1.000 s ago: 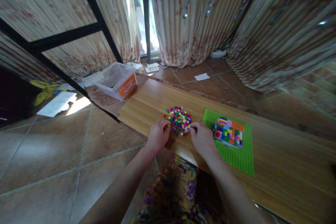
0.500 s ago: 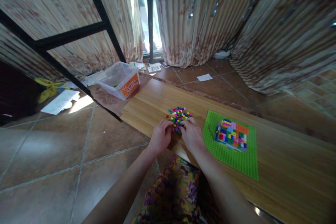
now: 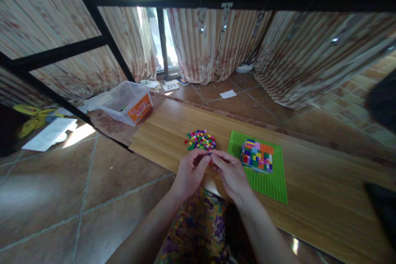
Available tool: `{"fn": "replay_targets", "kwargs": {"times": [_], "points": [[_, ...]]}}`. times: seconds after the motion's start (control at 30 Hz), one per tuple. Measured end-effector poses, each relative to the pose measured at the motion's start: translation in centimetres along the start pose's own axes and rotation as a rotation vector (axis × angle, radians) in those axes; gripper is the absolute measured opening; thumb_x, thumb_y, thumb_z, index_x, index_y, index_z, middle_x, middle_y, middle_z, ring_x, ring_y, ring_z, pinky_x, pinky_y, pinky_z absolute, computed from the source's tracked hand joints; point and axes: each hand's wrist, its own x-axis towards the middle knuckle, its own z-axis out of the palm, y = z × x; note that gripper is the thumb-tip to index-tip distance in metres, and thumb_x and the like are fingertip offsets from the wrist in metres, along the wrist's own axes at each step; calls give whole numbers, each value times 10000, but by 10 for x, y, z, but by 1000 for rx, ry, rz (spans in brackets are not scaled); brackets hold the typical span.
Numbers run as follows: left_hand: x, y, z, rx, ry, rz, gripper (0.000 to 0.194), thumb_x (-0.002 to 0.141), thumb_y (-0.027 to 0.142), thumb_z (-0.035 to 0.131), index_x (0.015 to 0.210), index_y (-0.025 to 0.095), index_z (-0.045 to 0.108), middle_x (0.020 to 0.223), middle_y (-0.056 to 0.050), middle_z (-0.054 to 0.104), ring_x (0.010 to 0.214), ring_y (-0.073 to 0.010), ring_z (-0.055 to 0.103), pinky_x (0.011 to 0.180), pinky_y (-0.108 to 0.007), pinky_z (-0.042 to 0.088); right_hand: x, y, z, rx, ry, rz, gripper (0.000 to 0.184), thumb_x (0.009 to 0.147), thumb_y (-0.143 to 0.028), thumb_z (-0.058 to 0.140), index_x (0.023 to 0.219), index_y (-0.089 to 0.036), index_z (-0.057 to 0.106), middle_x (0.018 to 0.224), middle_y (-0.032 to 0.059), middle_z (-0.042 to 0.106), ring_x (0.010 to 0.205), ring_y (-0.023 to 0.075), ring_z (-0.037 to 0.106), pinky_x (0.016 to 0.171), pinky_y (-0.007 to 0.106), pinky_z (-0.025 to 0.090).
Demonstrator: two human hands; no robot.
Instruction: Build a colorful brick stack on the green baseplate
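Observation:
My left hand (image 3: pixel 191 171) and my right hand (image 3: pixel 229 172) meet at the fingertips, just in front of a heap of small coloured building bricks (image 3: pixel 202 140). Pinched between them is a tiny dark blue brick (image 3: pixel 210 154), mostly covered by the fingers. To the right of my right hand lies a green studded baseplate (image 3: pixel 269 189). On it stands a block built of many-coloured bricks (image 3: pixel 257 156), with a patchwork top.
The wooden board (image 3: pixel 309 169) runs low across the view. Beyond its left end stands a clear plastic box (image 3: pixel 123 107) with an orange label. Papers (image 3: pixel 228 94) lie on the tiled floor, and a dark object (image 3: pixel 382 206) sits at the right edge.
Both hands have come back from the heap toward me and now hold a dark blue brick between their fingertips. The view has turned to the right, and dark shapes appear at its right edge.

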Motion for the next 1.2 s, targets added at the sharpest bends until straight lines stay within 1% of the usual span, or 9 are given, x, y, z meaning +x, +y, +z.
{"fn": "replay_targets", "kwargs": {"times": [0.17,0.27,0.43,0.6,0.73,0.87,1.0,1.1,1.2], "points": [[-5,10,7,27,0,-24,194,913,341,568,911,185,683,878,-32,698,828,-155,623,777,-255,480,-9,5,-1,85,31,26,278,554,-386,898,748,-219,791,724,7,720,621,99,538,582,229,418],[-9,9,8,9,13,-65,184,884,335,581,825,180,661,802,-19,666,752,-143,584,709,-244,457,-14,11,-1,131,60,43,276,538,-376,904,734,-222,785,748,13,731,654,116,575,626,249,458],[-16,4,13,-86,12,-174,173,841,340,599,802,182,659,701,7,606,644,-117,499,631,-236,409,-23,23,-5,130,68,13,249,586,-394,885,749,-235,783,780,22,747,725,152,635,729,299,512],[-27,1,24,-271,21,-334,210,781,384,657,720,184,633,585,36,537,555,-98,435,569,-230,360,-36,34,-18,-16,123,-10,262,691,-435,822,862,-242,781,816,23,749,735,167,653,707,306,528],[-44,-3,34,-463,9,-498,322,737,455,723,661,167,602,574,39,526,535,-74,403,555,-218,330,-51,41,-29,-33,186,24,371,644,-450,849,945,-247,769,852,27,749,718,168,657,664,296,537],[-54,-7,40,-545,-3,-565,363,707,485,758,669,157,607,591,32,536,542,-71,409,545,-214,333,-60,44,-34,-44,179,79,358,641,-458,855,894,-221,766,850,42,749,735,173,662,678,292,542],[-47,-11,37,-383,-21,-477,313,790,461,676,701,168,615,615,23,575,560,-88,462,565,-221,373,-57,40,-40,-64,183,47,351,681,-481,828,897,-215,752,753,27,725,625,144,616,595,269,519],[-29,-15,24,-119,46,-287,180,830,359,625,784,187,643,664,24,604,603,-108,512,593,-227,410,-52,34,-44,-99,184,7,382,693,-517,809,911,-211,744,766,39,730,606,150,622,578,284,530],[-4,-16,9,231,80,-48,118,862,255,589,918,198,676,879,-22,682,787,-145,604,734,-256,474,-50,29,-47,-128,211,-15,414,670,-535,818,913,-207,744,766,44,733,611,160,643,582,298,544]]}}
